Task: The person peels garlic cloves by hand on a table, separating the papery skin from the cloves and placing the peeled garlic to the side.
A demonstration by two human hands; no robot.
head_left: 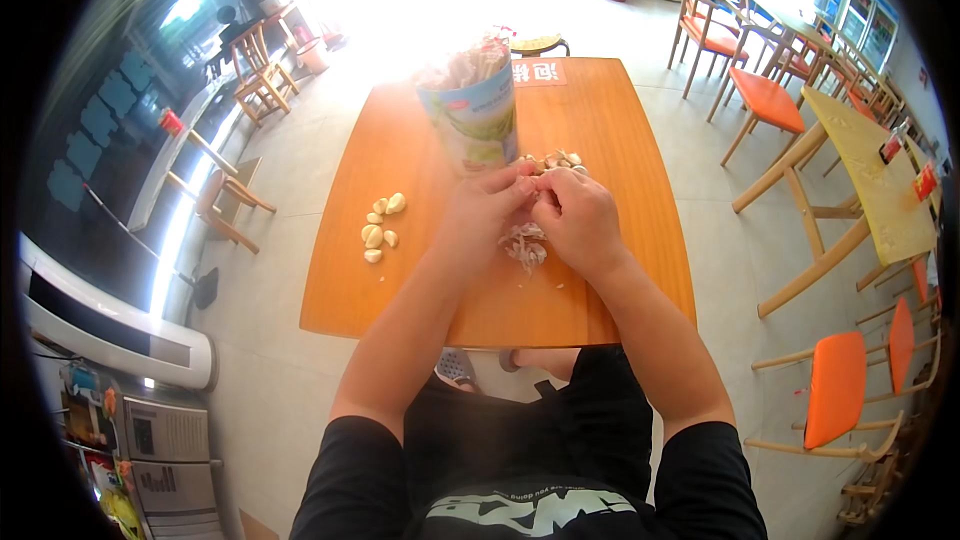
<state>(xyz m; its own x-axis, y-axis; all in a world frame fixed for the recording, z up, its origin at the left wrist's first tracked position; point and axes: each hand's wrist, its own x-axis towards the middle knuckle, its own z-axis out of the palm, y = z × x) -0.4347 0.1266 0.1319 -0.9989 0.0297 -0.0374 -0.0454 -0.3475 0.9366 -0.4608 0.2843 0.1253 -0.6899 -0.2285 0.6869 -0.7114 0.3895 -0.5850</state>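
Note:
My left hand (487, 208) and my right hand (581, 212) meet over the middle of the table, fingers closed in a pinch. Between their fingertips is what looks like a garlic clove, mostly hidden by the fingers. Papery garlic skins (526, 245) lie in a small heap just below the hands. Behind my right hand sits a pile of unpeeled garlic (566, 159), partly covered by the fingers. Several peeled garlic cloves (373, 236) are grouped on the left side of the table.
The wooden table (600, 100) bears a tall blue-and-white printed container (470, 115) stuffed with wrapped packets, close beyond my left hand. A red sign (539, 72) lies at the far edge. Orange-seated chairs (765, 98) and a yellow-topped table (880, 170) stand to the right.

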